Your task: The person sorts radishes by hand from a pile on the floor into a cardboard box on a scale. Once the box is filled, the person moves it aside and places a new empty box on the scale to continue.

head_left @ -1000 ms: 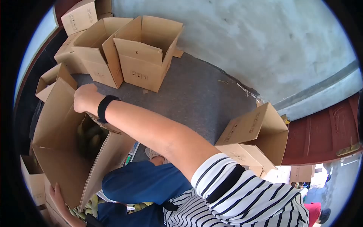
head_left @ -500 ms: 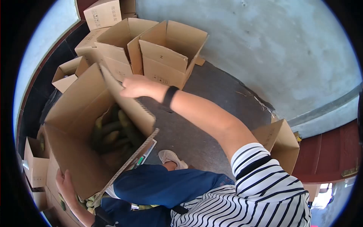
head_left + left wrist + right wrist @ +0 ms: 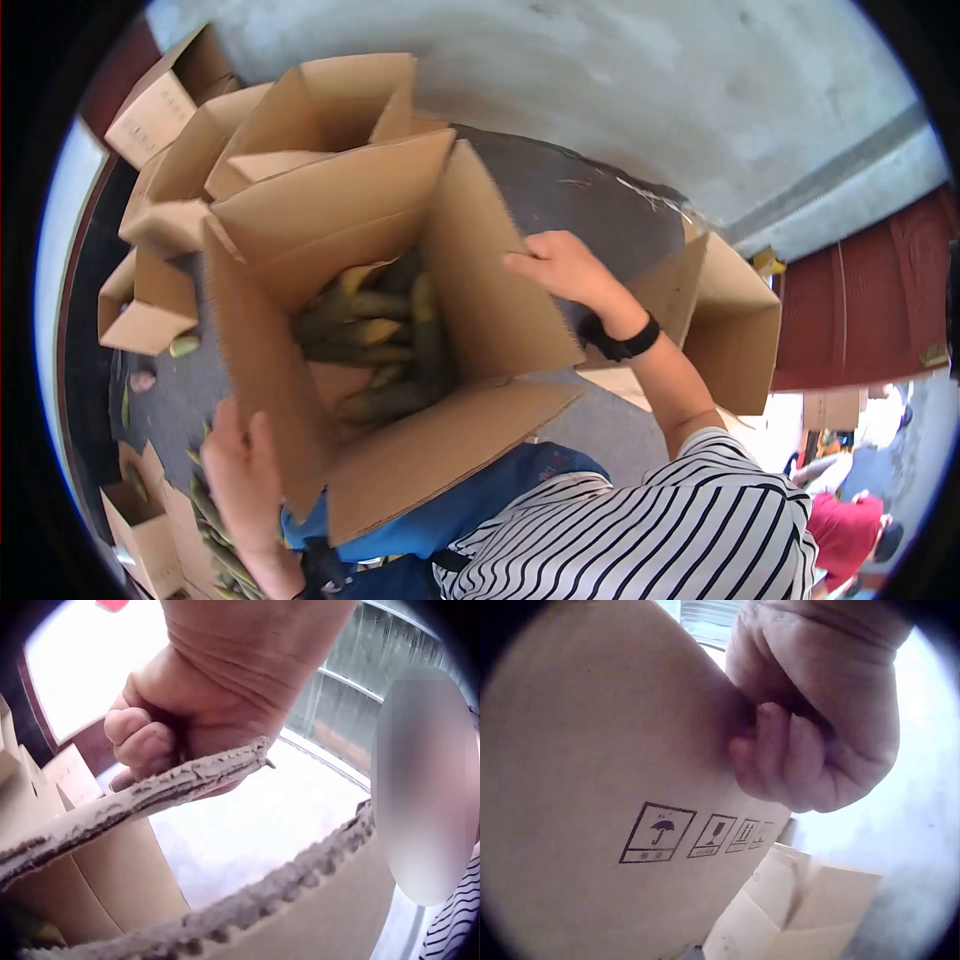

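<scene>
A tall, open cardboard box fills the middle of the head view, its flaps standing up. Inside at the bottom lie several long, green-and-yellow cucumber-like vegetables. My right hand grips the box's right flap; in the right wrist view its fingers curl against the outer wall above the printed symbols. At the lower left side of the box is my left hand, blurred. From the left wrist, curled fingers show at a flap's rough edge, which covers part of this hand.
More open boxes stand behind, against the wall. One box is on the right, and smaller ones are at the left. Loose vegetables lie by the left forearm. A person in red is at the far right.
The right hand has shifted from the box's far corner onto the right flap. The box has turned and moved right in view, so more of its inside shows. The head view has turned too.
</scene>
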A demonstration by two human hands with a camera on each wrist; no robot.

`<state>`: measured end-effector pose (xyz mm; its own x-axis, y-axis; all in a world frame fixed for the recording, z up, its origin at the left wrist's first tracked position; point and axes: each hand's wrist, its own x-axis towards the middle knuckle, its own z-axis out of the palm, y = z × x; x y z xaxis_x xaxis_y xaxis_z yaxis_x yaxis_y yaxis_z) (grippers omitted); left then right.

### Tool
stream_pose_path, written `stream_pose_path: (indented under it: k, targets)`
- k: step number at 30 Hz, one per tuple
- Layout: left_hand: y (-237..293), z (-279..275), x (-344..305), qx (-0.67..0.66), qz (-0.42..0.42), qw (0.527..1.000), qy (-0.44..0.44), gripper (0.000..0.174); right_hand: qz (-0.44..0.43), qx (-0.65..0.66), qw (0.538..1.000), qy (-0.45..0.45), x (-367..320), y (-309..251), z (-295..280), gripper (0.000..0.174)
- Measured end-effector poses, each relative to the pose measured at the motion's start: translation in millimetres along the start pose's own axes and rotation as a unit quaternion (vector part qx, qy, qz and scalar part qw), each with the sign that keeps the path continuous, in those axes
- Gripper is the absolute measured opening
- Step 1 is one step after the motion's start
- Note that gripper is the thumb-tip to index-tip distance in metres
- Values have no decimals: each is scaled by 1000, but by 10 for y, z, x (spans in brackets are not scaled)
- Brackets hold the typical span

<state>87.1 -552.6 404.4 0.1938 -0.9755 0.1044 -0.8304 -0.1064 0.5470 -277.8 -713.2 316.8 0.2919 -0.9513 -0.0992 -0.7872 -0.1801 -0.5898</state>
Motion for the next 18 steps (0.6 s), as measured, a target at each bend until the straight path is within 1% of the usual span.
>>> stream_pose_path:
  k: [1,2,3,4,5,6,7,8,9,10,11,12,13,14,15,16,17,18]
  targets:
    - [156,170,103,21,0,999,-47,7,38,-32,999,13,-161,213,-164,46]
    - [199,458,213,1,80,996,-39,8,72,-44,996,40,-320,440,-306,46]
    - [367,710,337,-9,125,991,-45,10,109,-55,990,64,-503,661,-400,46]
    - [477,1034,463,-16,145,988,-50,12,144,-101,982,74,-653,880,-499,45]
    - [599,1329,538,13,163,985,-63,13,178,-147,969,82,-789,1084,-566,44]
    - [682,1665,627,69,177,977,-99,14,189,-144,967,87,-944,1275,-577,44]
    - [732,1959,666,74,170,973,-139,15,213,-185,953,111,-1115,1453,-552,43]
    - [794,2054,657,59,174,969,-166,19,237,-227,935,135,-1265,1642,-538,41]
    - [849,2121,641,44,179,964,-192,24,248,-225,932,140,-1361,1847,-534,41]
    - [876,2115,611,46,188,961,-200,24,306,-280,897,152,-1437,2056,-509,40]
    - [849,2004,550,11,202,963,-177,28,359,-330,859,156,-1519,2169,-481,40]
    - [811,1853,507,-23,215,965,-148,33,379,-323,854,150,-1595,2292,-548,38]
    - [790,1625,457,-34,153,971,-181,33,399,-319,848,143,-1686,2336,-644,36]
    - [743,1468,396,-50,91,972,-211,34,414,-331,823,203,-1762,2351,-725,31]
    - [553,1427,333,-55,68,974,-207,34,418,-332,821,204,-1770,2229,-832,31]
    - [340,1369,261,-58,44,976,-204,34,366,-302,840,262,-1738,2024,-924,29]
    - [210,1320,186,-57,48,975,-208,34,310,-271,854,319,-1722,1925,-977,27]
    - [98,1270,112,-40,2,971,-235,33,313,-270,852,321,-1722,1945,-999,27]
